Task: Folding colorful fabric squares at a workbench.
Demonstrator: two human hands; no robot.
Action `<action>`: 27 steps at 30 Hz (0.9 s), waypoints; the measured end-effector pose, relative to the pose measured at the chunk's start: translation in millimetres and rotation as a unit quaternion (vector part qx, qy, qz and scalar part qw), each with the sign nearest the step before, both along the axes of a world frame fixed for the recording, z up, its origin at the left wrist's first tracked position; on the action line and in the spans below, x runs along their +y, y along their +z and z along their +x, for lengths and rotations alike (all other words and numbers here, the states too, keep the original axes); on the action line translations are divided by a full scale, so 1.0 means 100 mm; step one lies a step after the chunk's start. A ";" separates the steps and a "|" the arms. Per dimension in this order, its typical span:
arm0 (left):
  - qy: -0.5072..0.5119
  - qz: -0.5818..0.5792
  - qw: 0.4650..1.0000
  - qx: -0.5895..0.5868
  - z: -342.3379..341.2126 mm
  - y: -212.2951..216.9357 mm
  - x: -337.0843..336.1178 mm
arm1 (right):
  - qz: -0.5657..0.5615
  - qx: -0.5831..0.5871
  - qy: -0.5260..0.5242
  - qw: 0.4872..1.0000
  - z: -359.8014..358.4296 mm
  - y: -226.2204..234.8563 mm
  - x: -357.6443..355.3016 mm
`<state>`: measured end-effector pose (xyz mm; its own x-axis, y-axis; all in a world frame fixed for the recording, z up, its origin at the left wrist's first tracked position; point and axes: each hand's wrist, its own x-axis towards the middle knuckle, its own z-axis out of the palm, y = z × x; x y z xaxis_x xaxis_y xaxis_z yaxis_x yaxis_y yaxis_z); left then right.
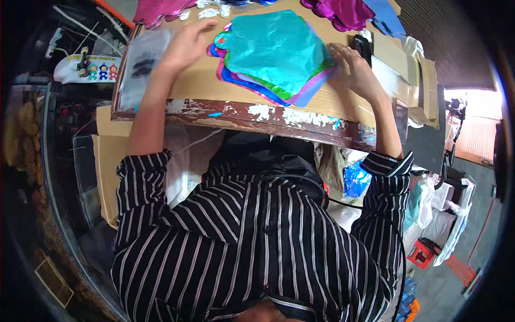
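Note:
A stack of flat, shiny foil sheets lies fanned on the cardboard-covered table in front of me. The top foil sheet (276, 51) is teal with a scalloped left end; green, purple, pink and blue edges show beneath it. Left of the stack, my left hand (189, 45) hovers by the scalloped end, its fingers stretched out and slightly blurred, with nothing in them. My right hand (354, 67) rests at the stack's right corner. Its fingers are spread and touch the edge; I see no grip on a sheet.
Magenta foil pieces (343, 13) lie at the far right of the table, and more pink foil (161, 11) at the far left. A black object (362, 48) stands beyond my right hand. A clear plastic sheet (142, 67) covers the left end. The worn wooden edge (257, 115) runs nearest me.

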<state>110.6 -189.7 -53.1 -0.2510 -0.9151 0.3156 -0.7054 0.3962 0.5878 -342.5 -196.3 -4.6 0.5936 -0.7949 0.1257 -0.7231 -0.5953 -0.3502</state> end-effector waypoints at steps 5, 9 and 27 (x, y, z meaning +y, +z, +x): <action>-0.033 0.109 0.993 -0.028 -0.25 0.05 0.25 | 0.068 -0.042 0.014 0.997 -0.03 -0.13 -0.13; -0.090 0.016 0.996 0.022 -0.25 -0.03 0.38 | 0.074 -0.037 0.029 0.996 0.02 -0.07 -0.05; -0.090 0.038 0.995 -0.025 -0.09 -0.05 0.37 | 0.133 -0.181 0.027 0.974 -0.08 -0.18 0.02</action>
<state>102.0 -152.3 -57.8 -0.4272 -0.8746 0.2294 -0.6558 0.4744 0.5873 -350.5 -194.1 -22.5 0.5899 -0.7972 0.1286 -0.4944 -0.4825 -0.7230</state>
